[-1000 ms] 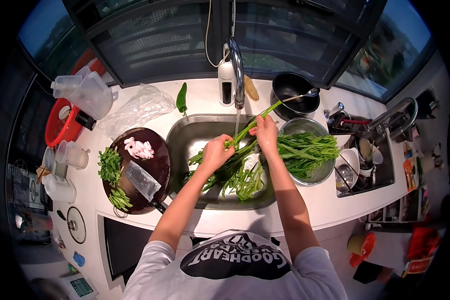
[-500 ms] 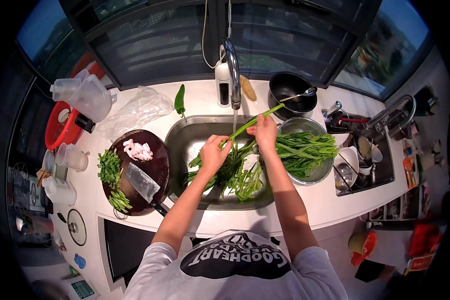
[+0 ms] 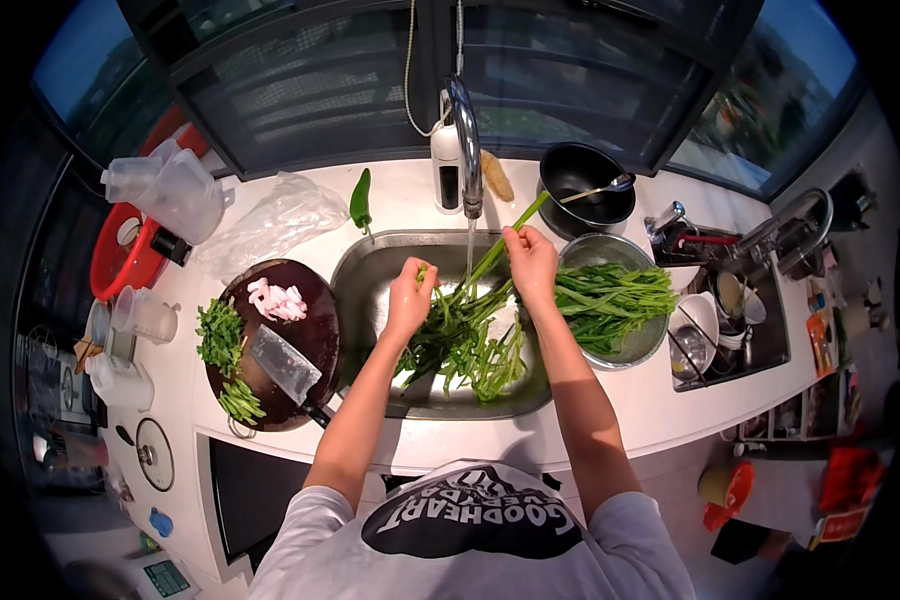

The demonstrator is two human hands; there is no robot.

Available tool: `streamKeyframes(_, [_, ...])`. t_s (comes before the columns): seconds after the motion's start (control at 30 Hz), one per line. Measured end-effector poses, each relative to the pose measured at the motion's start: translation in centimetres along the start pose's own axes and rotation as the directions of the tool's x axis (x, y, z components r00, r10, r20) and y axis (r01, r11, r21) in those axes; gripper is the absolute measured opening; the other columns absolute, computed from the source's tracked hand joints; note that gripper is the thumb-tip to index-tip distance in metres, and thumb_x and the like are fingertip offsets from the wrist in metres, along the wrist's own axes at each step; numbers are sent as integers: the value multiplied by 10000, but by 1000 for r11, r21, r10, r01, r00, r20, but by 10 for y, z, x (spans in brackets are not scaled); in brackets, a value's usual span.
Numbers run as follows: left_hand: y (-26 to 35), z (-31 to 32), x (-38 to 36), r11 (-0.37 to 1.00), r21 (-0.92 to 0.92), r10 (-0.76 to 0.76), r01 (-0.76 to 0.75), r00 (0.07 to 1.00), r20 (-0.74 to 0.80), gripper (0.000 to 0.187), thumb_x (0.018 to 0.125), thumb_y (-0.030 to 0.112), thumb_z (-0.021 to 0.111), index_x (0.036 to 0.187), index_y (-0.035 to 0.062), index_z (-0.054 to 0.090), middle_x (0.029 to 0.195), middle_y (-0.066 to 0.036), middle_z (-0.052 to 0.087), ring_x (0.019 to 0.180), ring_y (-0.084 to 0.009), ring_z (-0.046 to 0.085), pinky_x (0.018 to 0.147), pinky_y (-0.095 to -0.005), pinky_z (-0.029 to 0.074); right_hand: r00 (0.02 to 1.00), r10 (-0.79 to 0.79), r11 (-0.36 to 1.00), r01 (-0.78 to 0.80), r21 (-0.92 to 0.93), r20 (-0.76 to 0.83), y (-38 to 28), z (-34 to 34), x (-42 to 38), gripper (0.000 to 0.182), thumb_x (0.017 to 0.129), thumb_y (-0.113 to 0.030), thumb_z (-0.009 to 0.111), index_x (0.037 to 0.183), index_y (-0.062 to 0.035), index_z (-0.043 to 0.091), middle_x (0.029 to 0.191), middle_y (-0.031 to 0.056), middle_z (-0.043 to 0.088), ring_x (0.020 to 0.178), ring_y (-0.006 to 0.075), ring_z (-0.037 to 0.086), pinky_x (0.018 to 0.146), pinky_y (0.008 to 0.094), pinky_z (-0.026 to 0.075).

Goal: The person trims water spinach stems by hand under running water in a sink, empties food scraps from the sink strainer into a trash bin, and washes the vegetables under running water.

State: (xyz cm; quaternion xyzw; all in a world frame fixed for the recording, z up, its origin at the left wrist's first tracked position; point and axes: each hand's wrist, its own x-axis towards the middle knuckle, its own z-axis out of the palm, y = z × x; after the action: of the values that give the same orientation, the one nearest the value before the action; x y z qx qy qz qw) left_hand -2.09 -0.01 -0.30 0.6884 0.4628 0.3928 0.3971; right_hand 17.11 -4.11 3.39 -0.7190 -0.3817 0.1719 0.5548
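Over the sink [image 3: 440, 410], my right hand [image 3: 530, 262] is closed on long green stems [image 3: 490, 262] whose ends point up to the right. My left hand [image 3: 411, 296] is closed at the sink's left side, with a small bit of green showing at its fingertips. Leafy greens [image 3: 460, 350] lie in the basin below both hands. Water [image 3: 471, 250] runs from the tap [image 3: 462, 120] between my hands. A metal bowl [image 3: 622, 357] of greens stands right of the sink.
Left of the sink, a round dark board [image 3: 290, 400] holds a cleaver [image 3: 285, 366], pale pieces [image 3: 277, 301] and chopped greens [image 3: 220, 335]. Behind stand a black pot [image 3: 570, 175], a white bottle [image 3: 448, 165] and a green pepper [image 3: 360, 200]. Dishes fill the small sink at right.
My left hand has moved left and slightly up, away from the stems, with green at its fingertips. The stems in my right hand have tilted more steeply and shifted left.
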Motion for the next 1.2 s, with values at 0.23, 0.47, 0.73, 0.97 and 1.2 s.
streamKeyframes(0.23, [23, 3, 2, 924, 293, 191, -245, 960, 203, 238, 764, 321, 692, 883, 119, 654, 686, -152, 586, 648, -318, 583, 583, -421, 445, 994, 58, 997, -64, 51, 97, 8, 17, -10, 271, 828, -239, 643, 716, 6, 617, 552, 72, 590, 490, 111, 525, 513, 294, 424])
streamKeyframes(0.47, [28, 20, -3, 877, 368, 281, -308, 951, 127, 180, 732, 246, 678, 840, 103, 683, 672, -152, 582, 651, -319, 587, 586, -422, 456, 988, 66, 994, -76, 72, 139, 5, 16, -14, 257, 869, -224, 609, 728, -9, 603, 578, -2, 565, 502, 46, 460, 482, 215, 363])
streamKeyframes(0.73, [20, 19, 0, 800, 422, 390, -425, 905, 173, 151, 675, 191, 672, 729, 53, 645, 645, -137, 583, 638, -319, 566, 578, -415, 461, 967, 91, 967, -143, 209, 239, 24, 15, -5, 227, 908, -208, 557, 755, -41, 536, 628, 6, 557, 527, 48, 462, 489, 200, 360])
streamKeyframes(0.97, [8, 24, 0, 990, 129, 56, -50, 997, -50, 161, 710, 162, 607, 749, 11, 644, 588, -144, 579, 521, -212, 556, 536, -335, 444, 984, 161, 917, -178, 357, 77, 31, 31, -21, 246, 913, -207, 533, 765, -11, 535, 639, 44, 586, 532, 87, 511, 510, 245, 407])
streamKeyframes(1.2, [-12, 1, 4, 969, -62, -239, 238, 971, -19, 171, 789, 173, 554, 781, 33, 653, 564, -45, 542, 529, -104, 485, 522, -290, 403, 962, 150, 906, -226, 357, 229, 17, 9, -8, 185, 927, -179, 494, 836, -27, 550, 695, 24, 539, 595, 64, 483, 538, 204, 386])
